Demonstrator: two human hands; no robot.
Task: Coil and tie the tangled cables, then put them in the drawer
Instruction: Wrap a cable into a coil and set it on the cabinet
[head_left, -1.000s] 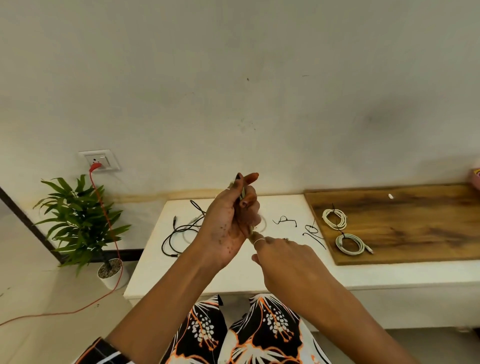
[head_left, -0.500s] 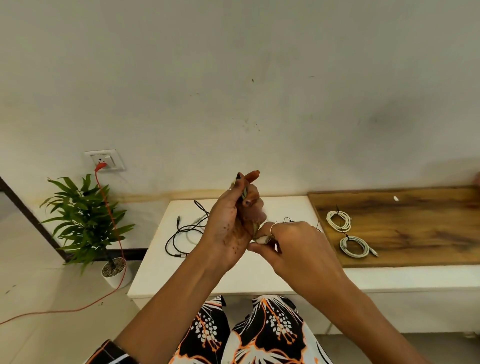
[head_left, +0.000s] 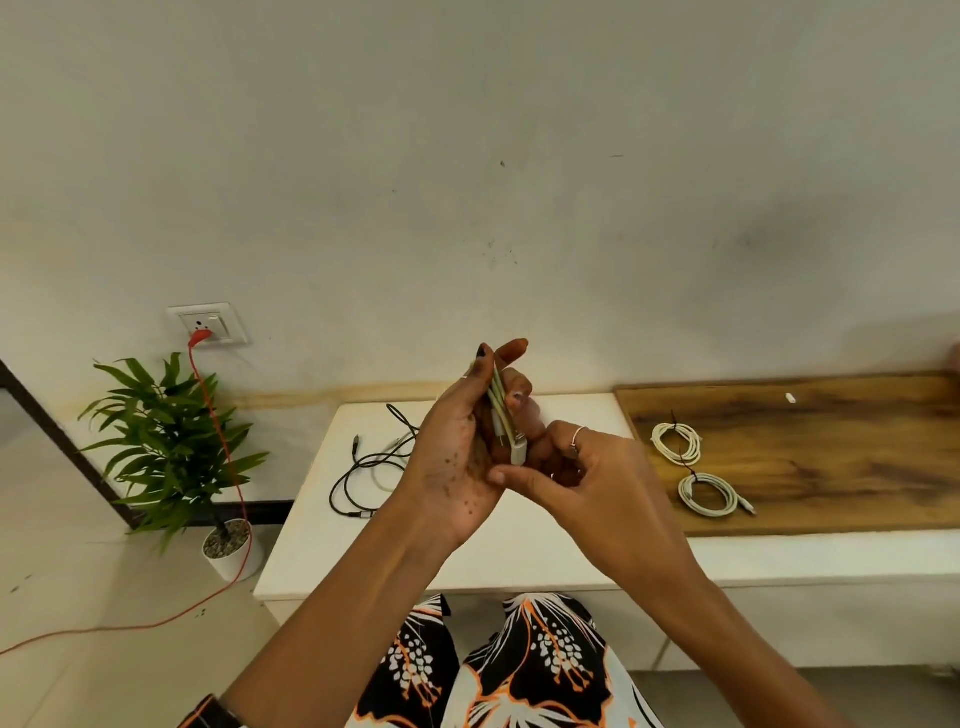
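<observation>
- Potted plant (head_left: 171, 441), far left at 9 o'clock, stands on the floor in a white pot.
- Wall socket (head_left: 208, 325) sits above the plant at its 12 o'clock; a red cord (head_left: 228, 467) is plugged into it, drops past the leaves and trails off across the floor toward 8 o'clock.
- White table (head_left: 322, 551) spans the middle of the view, against the wall.
- Black cable (head_left: 363, 467) lies loose and uncoiled on the table's left part, at 9 o'clock from the hands; a pale cable is partly mixed in with it.
- Left hand (head_left: 457, 467) is raised over the table, palm toward the camera, fingers curled around a folded white cable bundle (head_left: 501, 410). The bundle runs upright along the fingers, its plug end at the bottom.
- Right hand (head_left: 587, 483) meets the left from 4 o'clock; thumb and fingers are curled and pinch the lower end of the same bundle. A ring shows on one finger.
- Wooden board (head_left: 831, 467) lies on the table's right part, at 3 o'clock.
- Two coiled white cables rest on the board's left end: upper coil (head_left: 675, 441) with a dark tie, lower coil (head_left: 709, 493) just beside it at 5 o'clock.
- Patterned garment (head_left: 493, 670) shows at 6 o'clock, below the table edge.
</observation>
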